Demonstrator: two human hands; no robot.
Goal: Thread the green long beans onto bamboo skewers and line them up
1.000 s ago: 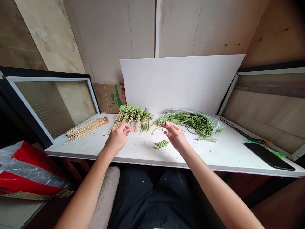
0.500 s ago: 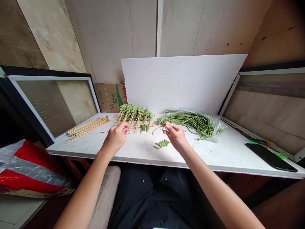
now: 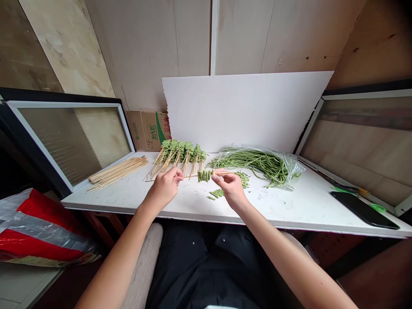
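My left hand (image 3: 166, 185) pinches a thin wooden skewer (image 3: 190, 176) that lies level above the table. Several short green bean pieces (image 3: 203, 175) are threaded side by side along it. My right hand (image 3: 230, 185) is closed on a bean piece at the right end of that row, and the skewer's tip sticks out past the fingers. Under and behind the right hand lie loose cut bean pieces (image 3: 217, 193), partly hidden by it. Behind my left hand rests a pile of finished bean skewers (image 3: 183, 151), their bare sticks pointing toward me.
Bare skewers (image 3: 117, 171) lie in a bundle at left. Long green beans (image 3: 257, 162) spill from a clear plastic bag (image 3: 294, 165) at back right. A black phone (image 3: 363, 209) lies near the right edge. A cardboard box (image 3: 146, 128) and white board (image 3: 247, 111) stand behind.
My right hand has slid a bean piece leftward along the skewer, up to the row. My left hand and the threaded pieces have shifted slightly right.
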